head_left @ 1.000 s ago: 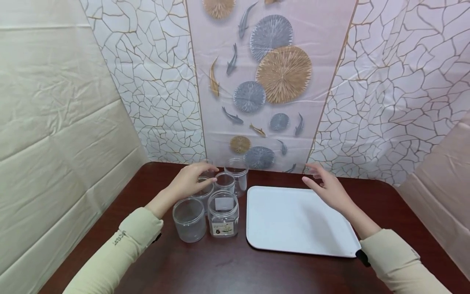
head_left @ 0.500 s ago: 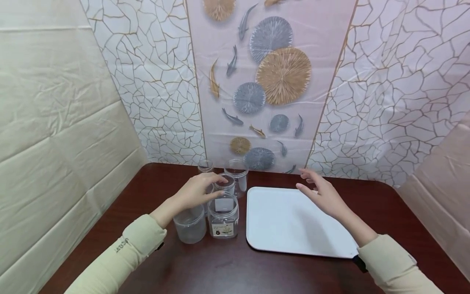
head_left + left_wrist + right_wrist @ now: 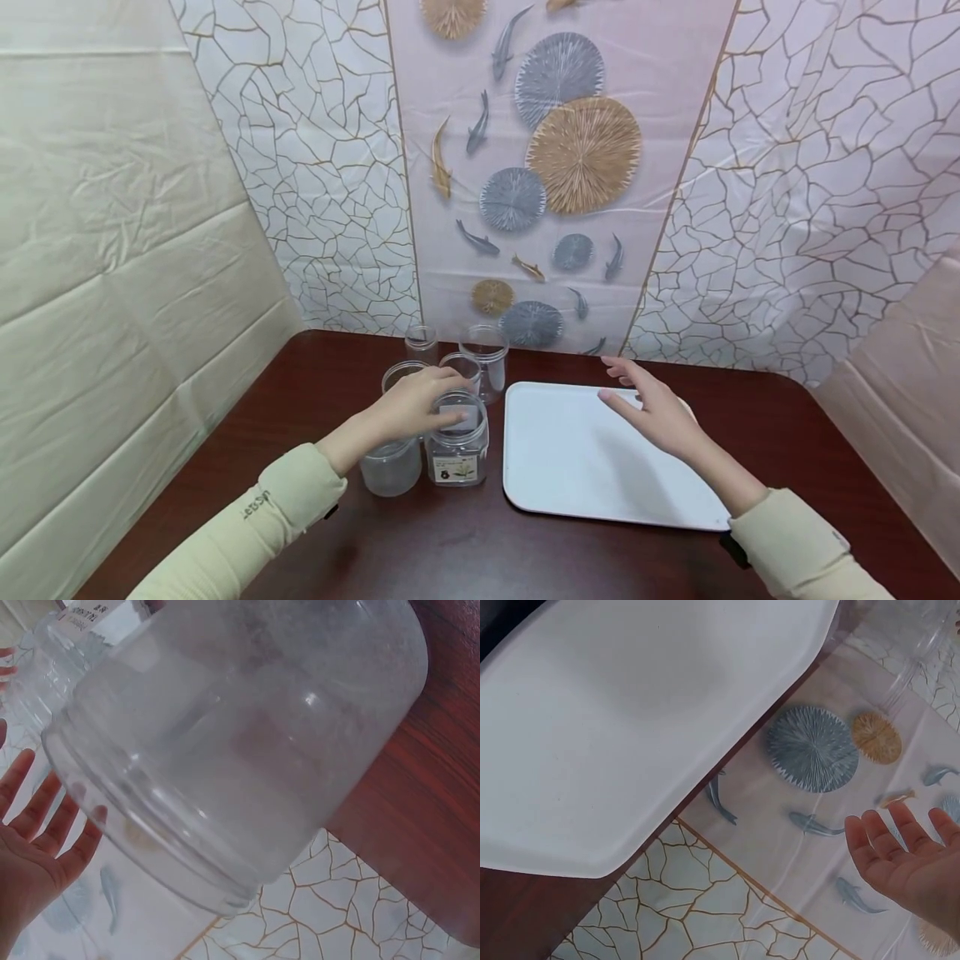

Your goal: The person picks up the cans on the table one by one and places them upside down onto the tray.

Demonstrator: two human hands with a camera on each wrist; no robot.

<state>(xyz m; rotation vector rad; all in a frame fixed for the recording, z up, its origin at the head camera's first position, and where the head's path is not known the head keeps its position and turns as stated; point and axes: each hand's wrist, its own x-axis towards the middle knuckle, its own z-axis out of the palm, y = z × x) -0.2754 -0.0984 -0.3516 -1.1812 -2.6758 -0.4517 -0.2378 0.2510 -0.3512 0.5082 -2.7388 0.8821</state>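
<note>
My left hand (image 3: pixel 415 406) hovers over the group of clear plastic jars, its fingers reaching above the mouth of the labelled jar (image 3: pixel 457 469). No grip shows; the fingers are loosely spread. A frosted round jar (image 3: pixel 392 473) stands just left of it, partly under my wrist, and fills much of the left wrist view as a cloudy lidless jar (image 3: pixel 225 750). Above the white tray (image 3: pixel 585 467) my right hand (image 3: pixel 656 412) holds nothing, its fingers relaxed and thumb apart. The right wrist view shows that hand (image 3: pixel 915 870) away from the tray's edge.
Behind the labelled jar stand a tall clear jar (image 3: pixel 491 367), a small slim jar (image 3: pixel 422 342) and other clear jars, partly hidden by the left hand. All are on the dark red-brown table (image 3: pixel 420 550). A patterned cloth (image 3: pixel 487 250) hangs behind the table.
My left hand has moved right and toward the near side, from the rear left jars to over the labelled jar. The right hand has shifted slightly left above the tray. The jars stay put.
</note>
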